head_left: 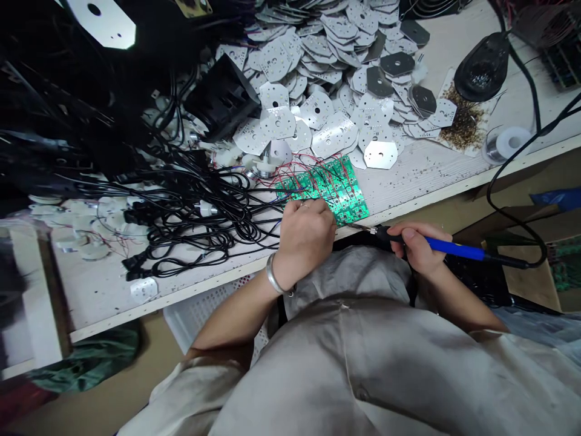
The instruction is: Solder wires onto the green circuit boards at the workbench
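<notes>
A green circuit board panel [338,188] with thin red wires lies at the bench's near edge. My left hand [305,233] rests on its near left corner, fingers curled closed over the wires; what they pinch is hidden. My right hand [417,245] is wrapped around a blue-handled soldering iron [447,247]. The iron's tip points left and sits close to the board's near edge, just right of my left hand.
Several white round LED plates [327,130] are heaped behind the board. Tangled black cables [190,212] spread to the left. A black iron stand [483,66], a solder spool [508,142] and brown debris lie at the right. The iron's cord [517,157] loops off the bench edge.
</notes>
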Action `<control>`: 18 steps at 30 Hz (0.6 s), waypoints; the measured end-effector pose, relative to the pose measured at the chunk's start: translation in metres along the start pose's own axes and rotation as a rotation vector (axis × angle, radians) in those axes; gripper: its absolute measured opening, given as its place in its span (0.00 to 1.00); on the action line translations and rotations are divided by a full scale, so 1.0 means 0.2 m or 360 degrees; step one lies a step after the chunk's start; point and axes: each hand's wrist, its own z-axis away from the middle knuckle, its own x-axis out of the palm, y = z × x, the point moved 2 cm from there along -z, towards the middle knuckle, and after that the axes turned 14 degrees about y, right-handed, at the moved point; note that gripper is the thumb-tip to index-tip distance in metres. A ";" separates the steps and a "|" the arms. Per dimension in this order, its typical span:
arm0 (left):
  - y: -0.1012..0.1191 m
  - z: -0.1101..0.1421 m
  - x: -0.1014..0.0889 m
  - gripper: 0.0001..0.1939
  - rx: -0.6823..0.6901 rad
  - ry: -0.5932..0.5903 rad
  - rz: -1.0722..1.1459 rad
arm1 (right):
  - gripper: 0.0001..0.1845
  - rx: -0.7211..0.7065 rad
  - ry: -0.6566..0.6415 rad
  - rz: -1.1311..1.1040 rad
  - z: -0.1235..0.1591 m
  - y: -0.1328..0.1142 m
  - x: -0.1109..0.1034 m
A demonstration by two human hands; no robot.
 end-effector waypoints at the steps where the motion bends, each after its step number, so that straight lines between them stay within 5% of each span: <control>1: 0.00 0.00 0.00 0.13 -0.0006 -0.0011 -0.0001 | 0.11 -0.0017 0.0061 -0.0026 -0.01 -0.01 0.00; 8: 0.01 -0.01 -0.02 0.14 0.0006 -0.0061 -0.0030 | 0.11 -0.0165 0.0611 -0.0174 -0.05 0.00 0.04; 18: 0.00 -0.01 -0.01 0.13 0.0024 -0.0044 -0.0035 | 0.12 -0.0357 0.0491 0.0098 -0.10 0.11 0.10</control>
